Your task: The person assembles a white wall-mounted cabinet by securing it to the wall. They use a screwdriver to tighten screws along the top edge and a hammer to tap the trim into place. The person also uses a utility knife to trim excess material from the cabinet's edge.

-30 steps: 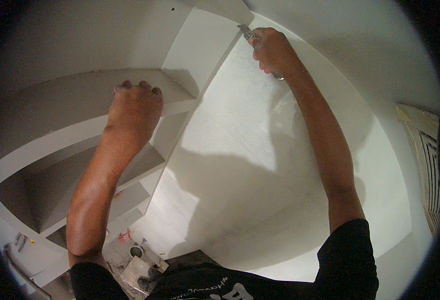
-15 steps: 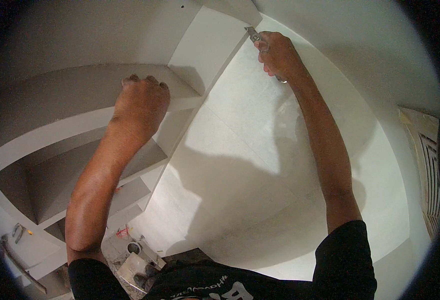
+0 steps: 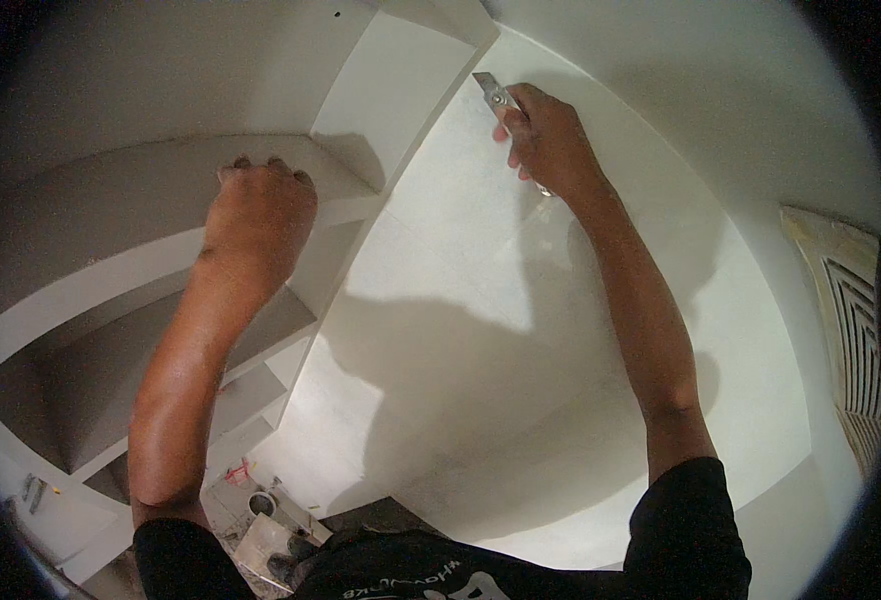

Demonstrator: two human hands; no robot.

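Observation:
My right hand (image 3: 554, 140) is closed around a metal utility knife (image 3: 502, 101). The knife points up and left, its blade tip close to the long edge where the shelf unit (image 3: 401, 75) meets the white wall (image 3: 441, 250). I cannot tell whether the blade touches the wall. My left hand (image 3: 259, 215) is in front of an upper shelf (image 3: 151, 185), back of the hand toward me and fingers curled. Whatever those fingers hold, if anything, is hidden behind the hand.
Below, at the lower left, a small round container (image 3: 262, 502) and a pale block-like piece (image 3: 266, 545) lie in clutter. Some small tools (image 3: 34, 492) rest on a white ledge at the far left. A framed, louvred panel (image 3: 851, 300) stands at the right.
The knife in my right hand has moved down along the edge between shelf unit and wall. My left hand stays curled near the shelf, while the whole view has shifted slightly.

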